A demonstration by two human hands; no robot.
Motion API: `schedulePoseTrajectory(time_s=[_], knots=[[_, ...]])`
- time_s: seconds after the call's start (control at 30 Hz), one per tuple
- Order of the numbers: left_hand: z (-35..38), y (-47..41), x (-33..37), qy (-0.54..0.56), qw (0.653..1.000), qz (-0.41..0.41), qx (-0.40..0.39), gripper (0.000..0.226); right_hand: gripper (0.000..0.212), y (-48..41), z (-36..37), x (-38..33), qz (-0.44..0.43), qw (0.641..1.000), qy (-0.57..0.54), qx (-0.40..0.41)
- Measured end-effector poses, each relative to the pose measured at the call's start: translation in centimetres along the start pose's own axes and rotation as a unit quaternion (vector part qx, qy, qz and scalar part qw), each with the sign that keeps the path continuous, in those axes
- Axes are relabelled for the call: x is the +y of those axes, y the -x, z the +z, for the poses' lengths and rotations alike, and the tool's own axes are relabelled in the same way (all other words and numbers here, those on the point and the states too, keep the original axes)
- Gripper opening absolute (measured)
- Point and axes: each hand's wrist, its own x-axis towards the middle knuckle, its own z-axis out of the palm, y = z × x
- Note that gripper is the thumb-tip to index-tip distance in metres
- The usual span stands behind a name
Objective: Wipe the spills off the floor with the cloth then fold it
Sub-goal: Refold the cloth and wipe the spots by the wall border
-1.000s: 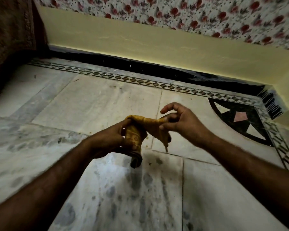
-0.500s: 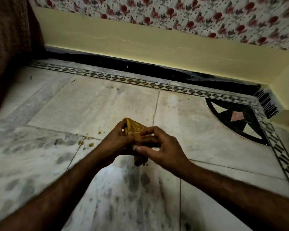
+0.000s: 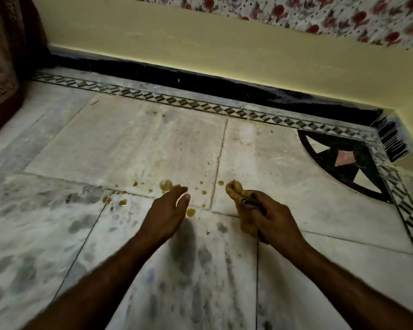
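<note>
Several brownish-yellow spills [image 3: 166, 185] dot the marble floor [image 3: 134, 148] around a tile joint, from the left drops [image 3: 122, 202] to one at the right [image 3: 221, 182]. A bunched yellow cloth [image 3: 235, 190] sticks out of my right hand [image 3: 270, 215], which grips it just above the floor, to the right of the spills. My left hand [image 3: 169, 208] hovers over the spills with straight, relaxed fingers and holds nothing.
A yellow wall base with a black skirting [image 3: 200, 79] runs along the far side, below flowered wallpaper. A dark patterned fabric [image 3: 0, 67] hangs at the far left. A black inlaid corner motif [image 3: 343, 160] lies at the right.
Both hands held the cloth together before. Now the left hand has let go and moved left, the right keeps the cloth and has moved right; the spills are uncovered.
</note>
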Motion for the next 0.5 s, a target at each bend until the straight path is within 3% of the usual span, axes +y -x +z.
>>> schedulePoseTrajectory(time_s=[0.1, 0.2, 0.33, 0.43, 0.5], knots=[[2.3, -0.1, -5.1, -0.199, 0.979, 0.034, 0.002, 0.069, 0.059, 1.3, 1.6, 1.1, -0.058, 0.976, 0.168, -0.125], [5.3, 0.3, -9.1, -0.308, 0.949, 0.059, -0.014, 0.083, 0.063, 1.0, 4.0, 3.2, -0.023, 0.959, 0.167, -0.229], [7.9, 0.2, -11.2, -0.339, 0.939, 0.064, -0.012, 0.073, 0.060, -1.0, 6.4, 6.1, -0.039, 0.951, 0.269, -0.147], [8.7, 0.2, -11.8, -0.350, 0.934, 0.071, -0.018, 0.070, 0.071, -1.3, 9.0, 8.6, -0.077, 0.911, 0.375, -0.151], [9.0, 0.1, -12.2, -0.341, 0.937, 0.076, -0.008, 0.069, 0.072, -1.1, 10.5, 9.1, -0.086, 0.904, 0.398, -0.129]])
